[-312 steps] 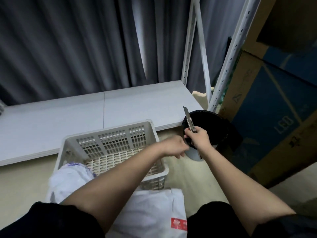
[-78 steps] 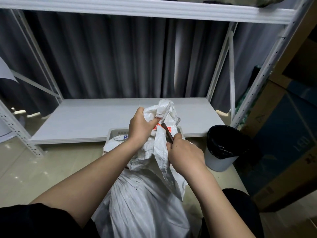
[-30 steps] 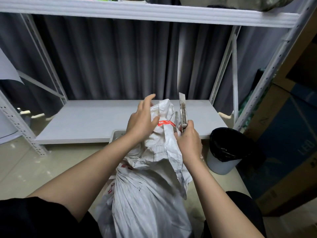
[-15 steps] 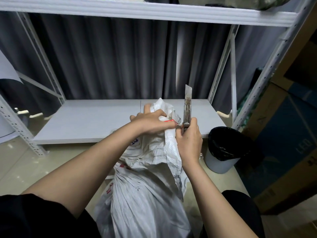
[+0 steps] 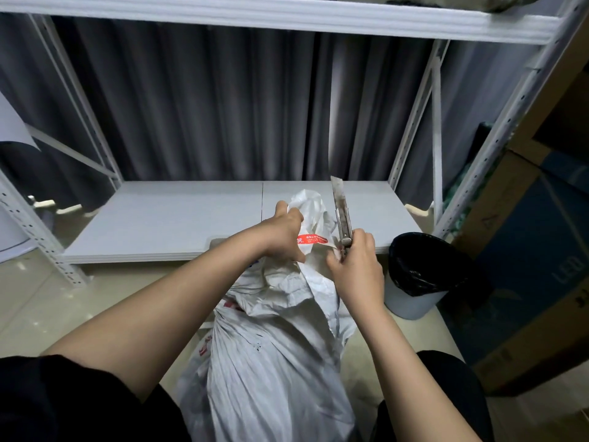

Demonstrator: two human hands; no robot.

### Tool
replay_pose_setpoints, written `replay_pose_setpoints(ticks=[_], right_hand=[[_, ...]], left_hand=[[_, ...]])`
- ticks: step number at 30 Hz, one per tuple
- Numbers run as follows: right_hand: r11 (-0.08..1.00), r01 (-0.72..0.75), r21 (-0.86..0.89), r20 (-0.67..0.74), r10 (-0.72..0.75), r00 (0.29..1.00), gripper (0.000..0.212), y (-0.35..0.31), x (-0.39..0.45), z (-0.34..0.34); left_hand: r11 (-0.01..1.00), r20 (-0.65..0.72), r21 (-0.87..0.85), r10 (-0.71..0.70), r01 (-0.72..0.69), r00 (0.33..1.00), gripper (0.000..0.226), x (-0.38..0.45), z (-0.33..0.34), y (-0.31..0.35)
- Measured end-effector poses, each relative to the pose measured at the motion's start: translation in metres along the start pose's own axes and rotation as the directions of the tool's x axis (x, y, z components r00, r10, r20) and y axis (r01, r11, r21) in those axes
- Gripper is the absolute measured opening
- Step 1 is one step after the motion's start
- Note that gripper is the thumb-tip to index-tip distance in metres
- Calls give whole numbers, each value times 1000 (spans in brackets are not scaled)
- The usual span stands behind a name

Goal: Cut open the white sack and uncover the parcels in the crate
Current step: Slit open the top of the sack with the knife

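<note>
The white woven sack [image 5: 274, 355] stands upright between my knees, its neck bunched and bound by a red tie [image 5: 314, 240]. My left hand [image 5: 282, 232] grips the gathered top of the sack just left of the tie. My right hand [image 5: 357, 269] is closed around a utility knife [image 5: 341, 212], blade pointing up, right beside the neck. The crate is almost wholly hidden behind the sack; only a sliver of its rim [image 5: 215, 240] shows. No parcels are visible.
A low white shelf board [image 5: 178, 218] lies behind the sack, framed by white metal uprights [image 5: 436, 138]. A grey bin with a black liner [image 5: 420, 272] stands to the right. Large cardboard boxes [image 5: 535, 256] fill the right side. Grey curtains hang behind.
My left hand has shifted its grip on the sack's neck, now left of the red tie. The knife in my right hand stays upright beside the neck, tilted slightly left.
</note>
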State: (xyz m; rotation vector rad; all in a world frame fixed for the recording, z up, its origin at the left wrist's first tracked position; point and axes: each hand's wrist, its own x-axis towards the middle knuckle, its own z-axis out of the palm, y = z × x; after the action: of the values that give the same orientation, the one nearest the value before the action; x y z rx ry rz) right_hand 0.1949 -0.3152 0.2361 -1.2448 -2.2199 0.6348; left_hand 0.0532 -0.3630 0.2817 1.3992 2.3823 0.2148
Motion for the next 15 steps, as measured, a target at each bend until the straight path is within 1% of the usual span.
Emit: replay_pose_setpoints(ticks=[1, 2, 4, 6, 9, 11, 13, 15], right_hand=[[1000, -20, -22, 32, 21, 999, 37, -1, -2, -6], [999, -24, -30, 47, 26, 999, 41, -2, -5, -11], [997, 52, -60, 54, -49, 997, 33, -4, -12, -24], [984, 110, -138, 102, -96, 990, 26, -6, -19, -36], [951, 100, -292, 227, -32, 973, 34, -10, -25, -44], [935, 105, -339, 233, -25, 972, 36, -13, -29, -48], [928, 113, -355, 219, -35, 975, 35, -15, -33, -49], [918, 117, -378, 236, -27, 971, 36, -17, -33, -50]], left_hand=[[1000, -3, 4, 8, -8, 1000, 71, 1, 1, 0], [1000, -4, 5, 13, -13, 1000, 70, 1, 2, 0], [1000, -5, 5, 18, -18, 1000, 70, 2, 3, 2], [1000, -10, 13, 24, -24, 1000, 69, 2, 3, 3], [999, -25, 26, 32, -31, 999, 67, 2, 4, 4], [999, -41, 35, 38, -37, 998, 65, 2, 5, 4], [998, -65, 50, 46, -43, 997, 64, 2, 6, 4], [996, -89, 69, 55, -49, 995, 62, 2, 7, 5]])
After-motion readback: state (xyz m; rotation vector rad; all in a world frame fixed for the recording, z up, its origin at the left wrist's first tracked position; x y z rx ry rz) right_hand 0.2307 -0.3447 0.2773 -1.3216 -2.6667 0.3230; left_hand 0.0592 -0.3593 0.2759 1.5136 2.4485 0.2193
